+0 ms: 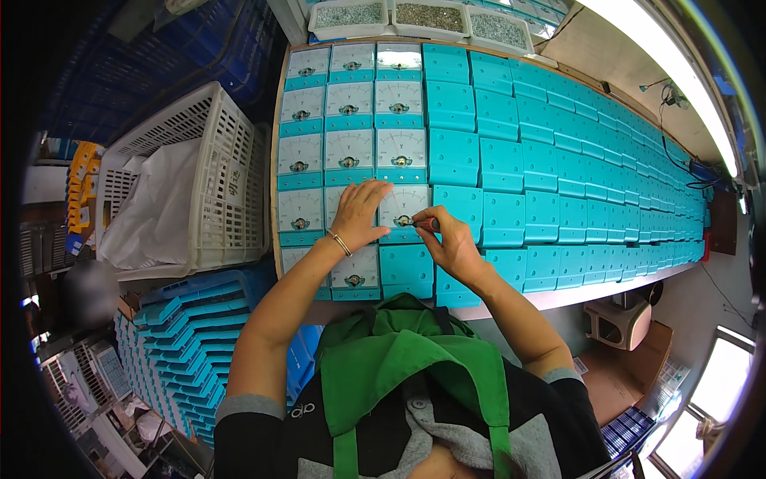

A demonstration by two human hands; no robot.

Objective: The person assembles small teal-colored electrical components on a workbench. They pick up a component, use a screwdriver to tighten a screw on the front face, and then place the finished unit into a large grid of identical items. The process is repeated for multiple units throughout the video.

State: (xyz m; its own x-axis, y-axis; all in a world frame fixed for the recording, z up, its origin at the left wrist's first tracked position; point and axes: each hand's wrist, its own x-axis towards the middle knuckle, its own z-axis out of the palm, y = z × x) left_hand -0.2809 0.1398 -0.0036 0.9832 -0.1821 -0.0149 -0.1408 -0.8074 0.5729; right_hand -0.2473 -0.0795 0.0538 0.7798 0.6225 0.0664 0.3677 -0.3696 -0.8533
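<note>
My left hand (357,215) lies with its fingers stretched over the edge of a panel meter (405,196) and the one beside it, a thin bracelet at the wrist. That meter has a white dial on a turquoise base. In my right hand (457,249) is a small screwdriver (431,224) with a reddish handle, pinched between thumb and fingers. Its tip points at the metal movement low on the dial; I cannot tell whether it touches. More white-dialled meters (349,100) stand in rows to the left and beyond. Plain turquoise bases (453,156) begin just right of them.
Turquoise bases cover the long table (535,297) far to the right. At the far edge stand white trays (431,19) of small metal parts. A white plastic crate (203,239) is on the left, with stacked turquoise parts (179,343) below it. A stool (618,322) is under the right side.
</note>
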